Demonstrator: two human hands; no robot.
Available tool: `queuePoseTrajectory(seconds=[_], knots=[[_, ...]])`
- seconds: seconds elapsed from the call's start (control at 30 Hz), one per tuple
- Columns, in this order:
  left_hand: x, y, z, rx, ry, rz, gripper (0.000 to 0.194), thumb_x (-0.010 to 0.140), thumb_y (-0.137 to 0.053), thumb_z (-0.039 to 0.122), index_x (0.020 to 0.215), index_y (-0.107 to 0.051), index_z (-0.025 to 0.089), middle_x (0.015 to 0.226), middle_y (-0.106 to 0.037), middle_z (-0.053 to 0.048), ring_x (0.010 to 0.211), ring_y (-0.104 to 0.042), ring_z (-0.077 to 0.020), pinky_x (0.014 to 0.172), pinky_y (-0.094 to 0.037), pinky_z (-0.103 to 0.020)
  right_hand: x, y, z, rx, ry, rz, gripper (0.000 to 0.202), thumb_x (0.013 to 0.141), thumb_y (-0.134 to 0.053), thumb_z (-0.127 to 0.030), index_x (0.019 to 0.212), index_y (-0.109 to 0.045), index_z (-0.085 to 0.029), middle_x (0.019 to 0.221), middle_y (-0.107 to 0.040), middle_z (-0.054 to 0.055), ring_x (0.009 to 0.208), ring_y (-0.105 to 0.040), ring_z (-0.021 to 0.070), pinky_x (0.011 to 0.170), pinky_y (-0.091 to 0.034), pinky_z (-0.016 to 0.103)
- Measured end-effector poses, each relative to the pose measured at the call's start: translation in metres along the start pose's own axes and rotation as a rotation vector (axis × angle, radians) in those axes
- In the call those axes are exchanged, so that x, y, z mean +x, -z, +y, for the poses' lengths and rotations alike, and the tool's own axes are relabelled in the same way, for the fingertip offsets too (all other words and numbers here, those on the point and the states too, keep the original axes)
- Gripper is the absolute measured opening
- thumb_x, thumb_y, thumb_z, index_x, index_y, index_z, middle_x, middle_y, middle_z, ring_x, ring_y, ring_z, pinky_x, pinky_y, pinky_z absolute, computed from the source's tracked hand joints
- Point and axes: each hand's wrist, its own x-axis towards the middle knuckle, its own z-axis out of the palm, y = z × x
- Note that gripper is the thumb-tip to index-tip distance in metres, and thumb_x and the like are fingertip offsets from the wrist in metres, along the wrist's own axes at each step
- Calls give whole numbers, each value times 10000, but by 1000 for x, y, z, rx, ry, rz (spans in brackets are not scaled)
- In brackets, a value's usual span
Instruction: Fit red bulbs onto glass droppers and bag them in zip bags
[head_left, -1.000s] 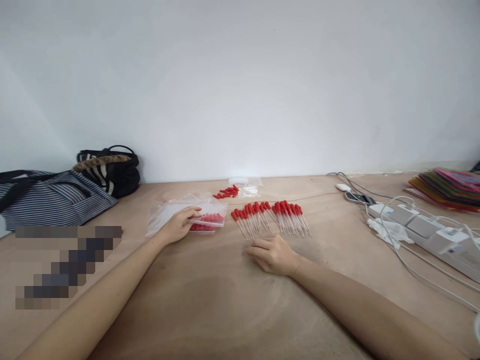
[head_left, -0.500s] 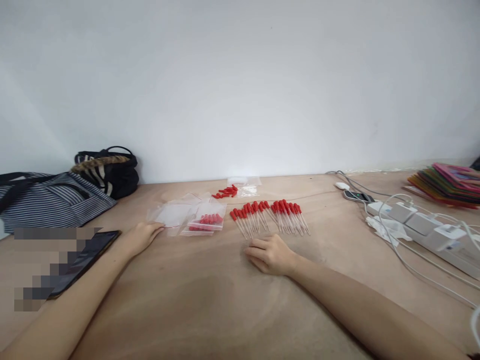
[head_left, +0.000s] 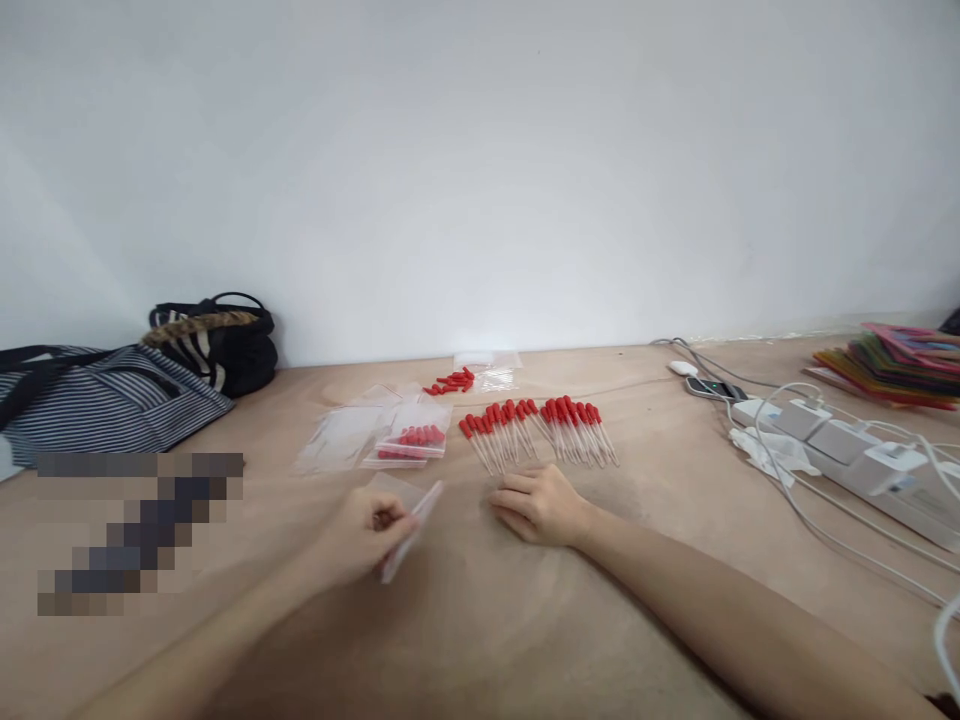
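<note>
My left hand (head_left: pixel 366 530) pinches a clear zip bag (head_left: pixel 416 530) by its edge, held tilted above the table left of centre; it is slightly blurred. My right hand (head_left: pixel 538 505) rests on the table with its fingers curled together and nothing visible in them. Just beyond it lie two bunches of droppers with red bulbs and clear stems, a left bunch (head_left: pixel 504 425) and a right bunch (head_left: pixel 576 425). More clear zip bags (head_left: pixel 343 440) lie flat at the left. Beside them, a bag with red bulbs (head_left: pixel 412 440) lies on the table.
Loose red bulbs (head_left: pixel 454 381) and a bag with clear tubes (head_left: pixel 495 377) lie near the wall. At right are a power strip (head_left: pixel 847 445) with white cables, a dark device (head_left: pixel 716 388) and coloured sheets (head_left: pixel 892 365). A striped bag (head_left: pixel 112 400) and black bag (head_left: pixel 232 345) stand left.
My left hand has moved right and toward me from the flat bags, and now holds one zip bag off the table. My right hand has stayed in place.
</note>
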Motion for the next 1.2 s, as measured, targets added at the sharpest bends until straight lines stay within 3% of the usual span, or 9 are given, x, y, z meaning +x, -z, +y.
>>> queuePoseTrajectory(seconds=[0.07, 0.13, 0.23, 0.3, 0.37, 0.47, 0.83, 1.2], knots=[[4, -23, 4, -68, -28, -69, 364, 728, -498, 437, 480, -495, 171, 385, -532, 34, 358, -504, -104, 379, -385, -182, -1, 1, 0, 9, -21, 7, 169, 815, -421, -201, 792, -587, -177, 630, -563, -13, 522, -461, 91, 489, -292, 234], [8, -34, 8, -51, -62, -108, 364, 771, -457, 433, 541, -537, 162, 433, -559, 21, 382, -534, -115, 389, -412, -196, -1, 3, -1, 24, -40, -2, 164, 810, -429, -202, 796, -590, -179, 626, -563, -13, 529, -463, 96, 496, -292, 237], [14, -32, 10, 133, -337, -72, 337, 758, -510, 460, 828, -627, 152, 692, -659, -42, 614, -629, -181, 562, -504, -282, -1, 5, -2, 62, -46, -40, 175, 818, -426, -208, 817, -599, -182, 633, -569, -9, 544, -472, 100, 511, -304, 238], [17, -26, 8, 267, -553, -83, 601, 658, -617, 526, 1125, -539, 157, 1066, -613, -120, 982, -573, -273, 816, -473, -389, 0, 6, -3, 91, -45, -67, 190, 830, -420, -219, 835, -606, -182, 644, -575, -3, 563, -485, 104, 526, -319, 237], [20, -21, 3, 356, -631, -182, 935, 565, -660, 600, 1317, -335, 150, 1348, -383, -167, 1233, -339, -340, 980, -332, -464, 0, 7, -3, 119, -45, -90, 206, 840, -412, -228, 843, -613, -182, 659, -582, 6, 592, -499, 112, 543, -336, 238], [22, -23, -2, 405, -548, -277, 1048, 585, -606, 657, 1384, -165, 142, 1439, -199, -174, 1302, -176, -356, 1031, -228, -505, 1, 9, -4, 151, -38, -126, 210, 838, -417, -225, 846, -625, -195, 691, -588, 14, 643, -512, 123, 567, -356, 241], [20, -43, 7, 362, -418, -127, 1029, 603, -568, 681, 1366, -209, 90, 1389, -297, -209, 1264, -279, -354, 1021, -260, -505, 2, 7, -2, 242, -42, -208, 218, 822, -454, -255, 912, -652, -238, 787, -609, 16, 711, -509, 134, 599, -376, 255], [21, -45, 5, 330, -359, -120, 1018, 589, -598, 666, 1367, -205, 141, 1395, -300, -185, 1272, -266, -349, 1013, -255, -526, 1, 15, 1, 328, -53, -257, 201, 799, -479, -248, 852, -668, -205, 768, -590, 27, 708, -488, 136, 639, -386, 266]])
